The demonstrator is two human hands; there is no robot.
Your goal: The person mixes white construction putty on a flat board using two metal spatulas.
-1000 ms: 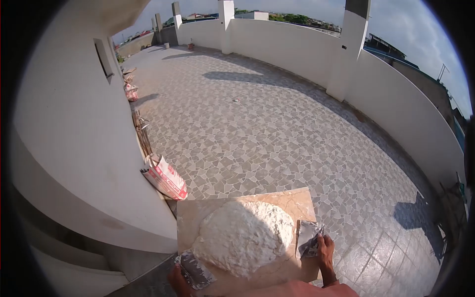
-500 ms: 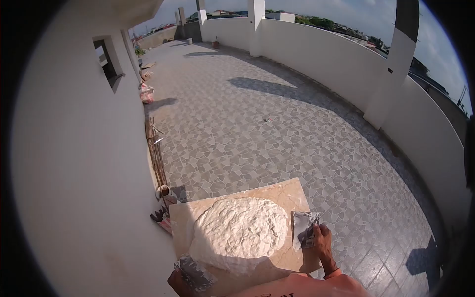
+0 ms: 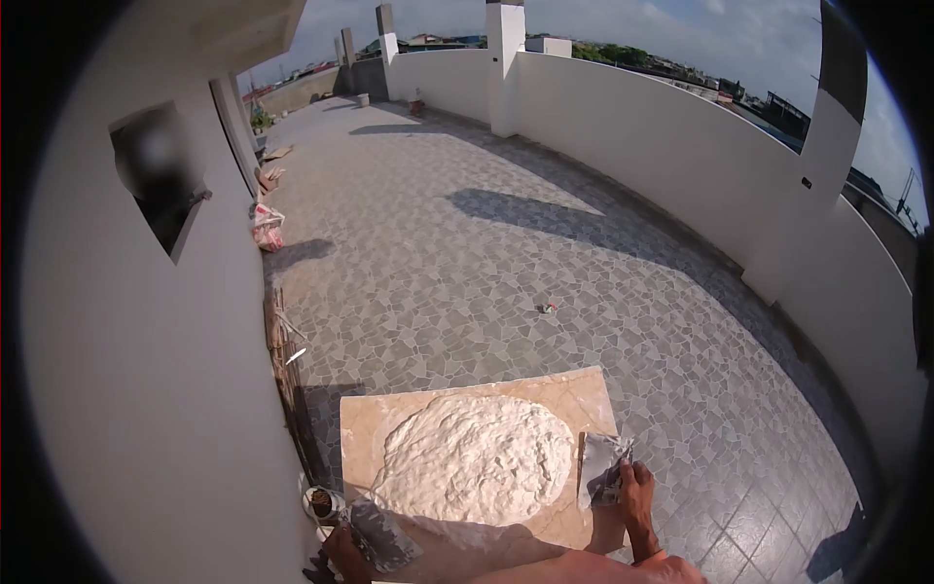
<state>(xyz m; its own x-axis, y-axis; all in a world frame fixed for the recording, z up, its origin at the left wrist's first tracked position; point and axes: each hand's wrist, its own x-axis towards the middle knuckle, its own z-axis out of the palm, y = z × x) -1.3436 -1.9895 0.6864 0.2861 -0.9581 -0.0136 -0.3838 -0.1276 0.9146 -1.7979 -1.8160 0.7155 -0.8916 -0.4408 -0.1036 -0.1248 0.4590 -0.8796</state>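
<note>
A broad mound of white putty-like paste (image 3: 477,457) covers most of a beige, marble-patterned board (image 3: 365,414). My right hand (image 3: 637,492) grips a flat metal scraper (image 3: 600,469) at the board's right edge, its blade upright beside the paste. My left hand (image 3: 344,553) is in shade at the lower left, closed around a second scraper (image 3: 386,535). Grey-white smears coat that blade, which lies by the near left edge of the paste. My forearm and body shadow cross the bottom of the view.
A white wall with a window opening (image 3: 161,175) runs along the left, the opening partly blurred. Thin sticks (image 3: 289,380), a small bucket (image 3: 321,502) and a red-white bag (image 3: 268,227) stand along its foot. A small scrap (image 3: 549,309) lies on the patterned tile floor (image 3: 438,292). A parapet (image 3: 642,127) bounds the right.
The view has shifted forward along the terrace: the window opening, bag and floor scrap appear nearer, and the bucket shows more. The board and both scrapers keep nearly the same arrangement.
</note>
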